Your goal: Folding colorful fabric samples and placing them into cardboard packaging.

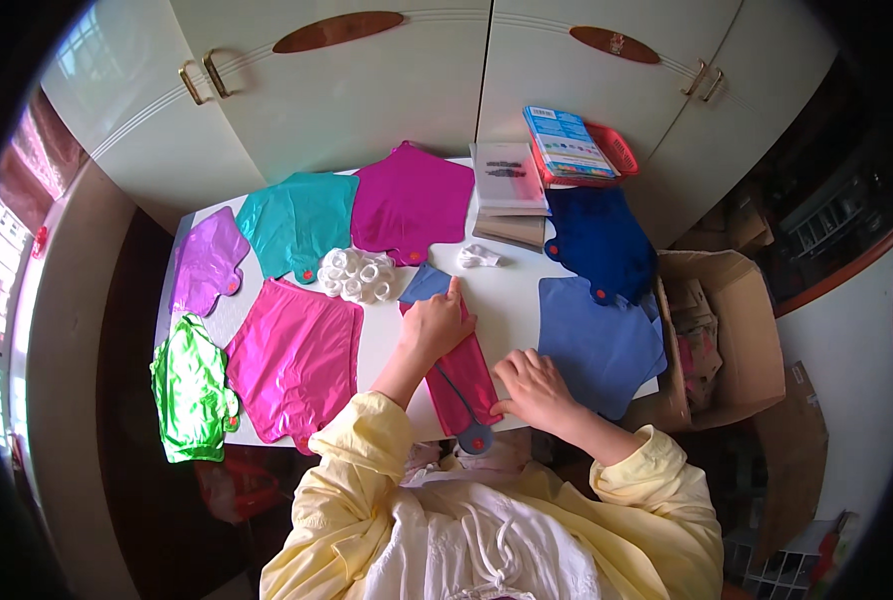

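A narrow folded foil balloon (pixel 464 374), deep pink with a blue-grey piece showing at both ends and a red dot on its near tab, lies lengthwise in front of me. It reaches the table's near edge. My left hand (pixel 435 325) presses on its far part, index finger stretched out and thumb apart. On the right, my right hand (pixel 537 388) rests with spread fingers, its thumb touching the folded balloon's near right edge. Just beyond my left hand are a pile of white ribbon rolls (pixel 357 275) and a smaller white ribbon bundle (pixel 479 257).
Flat foil balloons surround the work spot: purple (pixel 210 262), teal (pixel 299 222), magenta (pixel 412 205), pink (pixel 297 355), green (pixel 193 385), navy (pixel 602 240) and blue-grey (pixel 597 340). Clear packets (pixel 509 180) and a red basket (pixel 617 150) stand far right. A cardboard box (pixel 742 345) adjoins the table.
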Tool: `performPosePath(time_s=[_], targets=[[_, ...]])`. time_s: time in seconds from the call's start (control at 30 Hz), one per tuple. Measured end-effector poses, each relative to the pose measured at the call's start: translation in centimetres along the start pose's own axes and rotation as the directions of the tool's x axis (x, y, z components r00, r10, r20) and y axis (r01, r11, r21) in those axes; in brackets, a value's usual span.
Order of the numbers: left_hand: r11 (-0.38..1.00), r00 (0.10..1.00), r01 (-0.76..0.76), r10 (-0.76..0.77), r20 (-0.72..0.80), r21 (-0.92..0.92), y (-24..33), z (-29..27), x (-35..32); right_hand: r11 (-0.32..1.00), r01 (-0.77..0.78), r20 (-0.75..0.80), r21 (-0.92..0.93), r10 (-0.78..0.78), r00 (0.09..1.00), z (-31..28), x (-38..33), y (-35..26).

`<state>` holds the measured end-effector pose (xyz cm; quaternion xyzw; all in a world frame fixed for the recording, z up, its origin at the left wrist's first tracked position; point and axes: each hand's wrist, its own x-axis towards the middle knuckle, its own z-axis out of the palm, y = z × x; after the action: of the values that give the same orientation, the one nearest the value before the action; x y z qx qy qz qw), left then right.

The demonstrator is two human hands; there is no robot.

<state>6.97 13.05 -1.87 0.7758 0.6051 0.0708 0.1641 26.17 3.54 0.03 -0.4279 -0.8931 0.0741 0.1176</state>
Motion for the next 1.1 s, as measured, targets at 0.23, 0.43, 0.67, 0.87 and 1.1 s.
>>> performPosePath(time_s=[0.23,0.43,0.67,0.87,1.1], targets=[[1.0,1.0,-0.006,0.006,0.027,0.014,0.2,-0.3,0.1,0.916,0.32,-0.033,0.24,-0.322,0.946,0.9,0.6,0.3],[1.0,1.0,-0.018,0.018,-0.013,-0.015,-0.6,0.2,0.2,0.994,0.057,-0.124,0.095,-0.045,0.991,3.0,1.0,-4.1],[0.982,0.9,-0.036,-0.05,-0.433,-0.187,-2.6,0.5,-2.0,0.999,0.035,-0.271,-0.008,-0.036,0.962,3.8,0.8,-5.2],[0.798,0.901,-0.024,-0.244,-0.359,-0.602,-4.1,0.4,-5.3,0.998,0.059,-0.281,0.034,-0.047,0.959,4.3,0.8,-4.9],[0.925,0.935,0.108,-0.219,-0.279,-0.363,-3.2,-0.6,-6.3,0.998,0.066,-0.262,0.016,-0.059,0.963,4.6,0.7,-4.7]])
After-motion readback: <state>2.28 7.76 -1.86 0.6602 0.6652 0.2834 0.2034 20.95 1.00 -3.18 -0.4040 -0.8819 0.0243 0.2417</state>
